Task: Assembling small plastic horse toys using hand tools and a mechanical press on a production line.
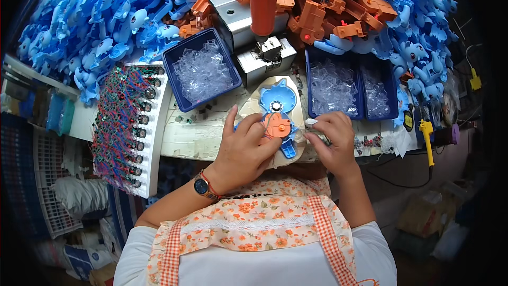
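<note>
A blue plastic toy-animal shell half [279, 96] lies in a pale holder [298, 107] on the bench before me, with a round black-and-white part in its upper portion. An orange plastic gearbox [278, 125] sits in the lower part of the shell, thin wires beside it. My left hand [241, 145] bends over its left side, thumb and fingers closed against the gearbox; the fingertips are partly hidden. Just right of the holder, my right hand [336, 140] has a small white piece [311, 121] at its fingertips, its exact kind unclear.
Blue trays [236, 82] [361, 107] of clear plastic parts flank a press with a red-orange column [263, 5]. Blue shells [100, 26] and orange gearboxes [312, 18] are heaped behind. A white foam rack [159, 143] of wired parts stands left; a yellow soldering iron [427, 137] hangs right.
</note>
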